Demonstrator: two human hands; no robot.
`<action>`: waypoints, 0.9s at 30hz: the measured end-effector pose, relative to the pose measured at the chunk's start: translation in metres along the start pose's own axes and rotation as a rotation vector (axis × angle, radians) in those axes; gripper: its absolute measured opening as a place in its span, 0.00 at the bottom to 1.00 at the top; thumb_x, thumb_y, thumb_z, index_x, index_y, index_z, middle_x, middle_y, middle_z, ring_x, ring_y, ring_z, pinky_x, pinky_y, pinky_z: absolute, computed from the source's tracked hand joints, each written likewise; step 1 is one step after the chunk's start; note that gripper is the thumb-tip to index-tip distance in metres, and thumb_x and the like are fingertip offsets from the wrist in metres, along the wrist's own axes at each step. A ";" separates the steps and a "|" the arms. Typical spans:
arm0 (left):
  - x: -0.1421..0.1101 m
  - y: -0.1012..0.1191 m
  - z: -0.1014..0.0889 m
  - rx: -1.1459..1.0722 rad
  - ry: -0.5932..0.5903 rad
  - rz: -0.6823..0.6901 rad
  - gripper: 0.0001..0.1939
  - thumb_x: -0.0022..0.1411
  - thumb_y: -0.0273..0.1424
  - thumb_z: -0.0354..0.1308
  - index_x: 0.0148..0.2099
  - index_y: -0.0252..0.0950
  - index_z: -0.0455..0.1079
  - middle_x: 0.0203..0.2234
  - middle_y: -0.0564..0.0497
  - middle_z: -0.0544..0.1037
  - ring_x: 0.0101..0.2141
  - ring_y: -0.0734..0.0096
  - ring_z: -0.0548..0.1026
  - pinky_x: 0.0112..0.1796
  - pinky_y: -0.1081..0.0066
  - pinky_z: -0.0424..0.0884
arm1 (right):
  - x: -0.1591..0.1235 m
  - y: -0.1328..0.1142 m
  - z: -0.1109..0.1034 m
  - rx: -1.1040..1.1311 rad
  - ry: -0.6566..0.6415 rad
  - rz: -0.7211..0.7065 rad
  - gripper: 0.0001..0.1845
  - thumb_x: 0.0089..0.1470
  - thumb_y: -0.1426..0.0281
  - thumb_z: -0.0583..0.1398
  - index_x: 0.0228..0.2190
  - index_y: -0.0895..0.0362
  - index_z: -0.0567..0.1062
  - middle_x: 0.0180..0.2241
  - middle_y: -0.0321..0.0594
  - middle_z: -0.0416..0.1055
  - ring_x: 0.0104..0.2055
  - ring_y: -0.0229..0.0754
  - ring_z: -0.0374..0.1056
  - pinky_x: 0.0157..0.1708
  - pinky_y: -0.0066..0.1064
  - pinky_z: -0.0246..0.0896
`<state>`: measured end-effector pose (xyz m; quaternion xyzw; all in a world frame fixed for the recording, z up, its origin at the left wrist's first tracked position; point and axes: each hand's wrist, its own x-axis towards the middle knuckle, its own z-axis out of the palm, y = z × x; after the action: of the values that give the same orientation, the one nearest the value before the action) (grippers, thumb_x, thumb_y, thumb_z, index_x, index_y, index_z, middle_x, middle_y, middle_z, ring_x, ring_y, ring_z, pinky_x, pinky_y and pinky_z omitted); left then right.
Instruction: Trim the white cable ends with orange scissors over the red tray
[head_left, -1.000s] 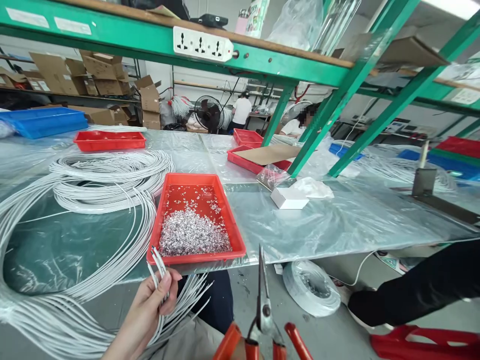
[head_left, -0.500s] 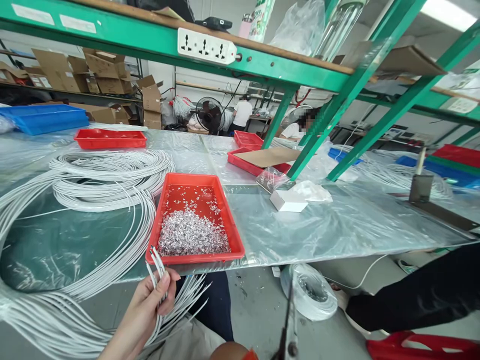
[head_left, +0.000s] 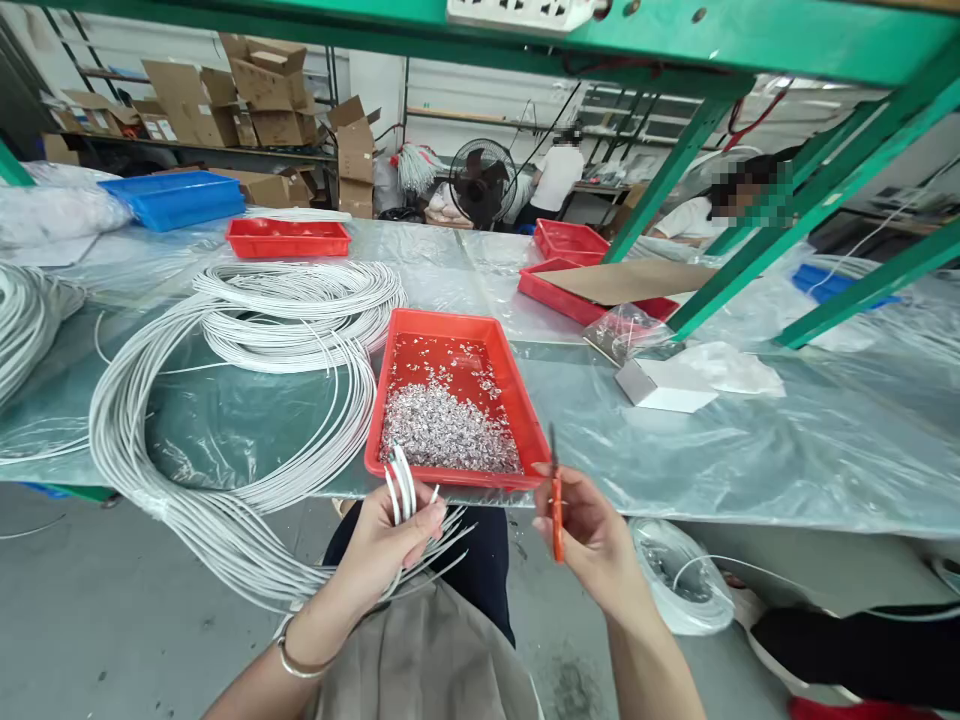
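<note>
Several white cables (head_left: 403,485) stand up out of my left hand (head_left: 384,548), which is closed around them just in front of a red tray (head_left: 530,425). Their cut ends point upward, and one shorter end shows beside my thumb. My right hand (head_left: 604,550) grips orange-handled pliers (head_left: 556,515), jaws upward, near the tray's front right corner. A heap of small shiny pieces (head_left: 450,432) fills the near part of the tray. Behind my left hand, more loose cable ends hang over my lap.
Coiled white cable (head_left: 120,420) spreads over the plastic-covered table (head_left: 600,470) to the left. A white box (head_left: 666,386) lies to the right. Green shelf posts (head_left: 750,260) rise beyond it. A wrapped coil (head_left: 679,585) sits on the floor. Two people are farther back.
My right hand has come into view with the pliers, now upright beside the tray. My left hand still holds the cables. The view has shifted left and downward.
</note>
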<state>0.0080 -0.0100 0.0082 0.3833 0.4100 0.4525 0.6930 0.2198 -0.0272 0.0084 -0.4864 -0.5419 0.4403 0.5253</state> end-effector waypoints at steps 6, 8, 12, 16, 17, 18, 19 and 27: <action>0.001 -0.004 0.003 0.215 -0.073 0.057 0.17 0.50 0.42 0.63 0.27 0.32 0.67 0.10 0.61 0.58 0.13 0.84 0.54 0.16 0.78 0.49 | -0.024 -0.028 -0.003 -0.417 -0.409 -0.038 0.20 0.48 0.68 0.60 0.45 0.55 0.68 0.23 0.34 0.63 0.23 0.38 0.57 0.21 0.27 0.57; 0.002 -0.005 0.004 0.271 -0.071 0.082 0.16 0.51 0.41 0.62 0.27 0.32 0.68 0.10 0.60 0.59 0.13 0.82 0.55 0.16 0.78 0.51 | -0.023 -0.036 0.001 -0.548 -0.500 -0.048 0.16 0.51 0.68 0.58 0.44 0.55 0.69 0.23 0.35 0.64 0.24 0.39 0.59 0.23 0.28 0.57; 0.003 -0.008 0.002 0.313 -0.067 0.104 0.14 0.52 0.40 0.62 0.28 0.33 0.68 0.12 0.59 0.61 0.14 0.81 0.58 0.17 0.77 0.54 | -0.016 -0.041 0.004 -0.709 -0.568 -0.070 0.16 0.55 0.67 0.56 0.46 0.56 0.67 0.25 0.37 0.68 0.25 0.40 0.61 0.26 0.30 0.58; 0.003 -0.008 0.002 0.348 -0.079 0.125 0.12 0.52 0.37 0.62 0.28 0.32 0.69 0.11 0.59 0.62 0.14 0.80 0.59 0.18 0.77 0.55 | -0.015 -0.038 0.000 -0.721 -0.588 -0.085 0.17 0.58 0.68 0.52 0.50 0.54 0.64 0.32 0.41 0.73 0.29 0.42 0.65 0.30 0.31 0.60; 0.003 -0.007 0.002 0.354 -0.062 0.126 0.12 0.51 0.36 0.63 0.27 0.32 0.69 0.12 0.58 0.64 0.15 0.79 0.61 0.19 0.77 0.56 | -0.016 -0.038 -0.001 -0.724 -0.584 -0.091 0.18 0.59 0.68 0.52 0.51 0.53 0.64 0.33 0.41 0.73 0.30 0.42 0.66 0.31 0.32 0.60; 0.003 -0.007 0.002 0.355 -0.040 0.127 0.11 0.49 0.36 0.64 0.27 0.33 0.69 0.13 0.57 0.65 0.15 0.78 0.62 0.19 0.76 0.58 | -0.016 -0.038 -0.002 -0.730 -0.581 -0.096 0.18 0.59 0.68 0.52 0.51 0.53 0.64 0.34 0.42 0.73 0.31 0.43 0.66 0.32 0.32 0.60; 0.003 -0.007 0.001 0.351 -0.020 0.126 0.11 0.48 0.35 0.65 0.27 0.33 0.69 0.14 0.57 0.67 0.16 0.77 0.64 0.20 0.76 0.59 | -0.015 -0.039 -0.003 -0.740 -0.580 -0.097 0.18 0.59 0.68 0.52 0.51 0.52 0.64 0.35 0.42 0.73 0.31 0.43 0.66 0.32 0.32 0.60; 0.007 0.004 -0.014 0.129 -0.400 -0.008 0.18 0.48 0.43 0.64 0.23 0.31 0.71 0.15 0.48 0.74 0.19 0.71 0.69 0.25 0.72 0.62 | -0.006 -0.050 -0.005 -0.761 -0.667 -0.125 0.13 0.59 0.68 0.53 0.45 0.52 0.70 0.28 0.39 0.70 0.27 0.41 0.63 0.29 0.31 0.57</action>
<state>-0.0044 -0.0004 0.0047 0.5075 0.2942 0.3373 0.7363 0.2214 -0.0399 0.0570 -0.4427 -0.8302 0.3108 0.1348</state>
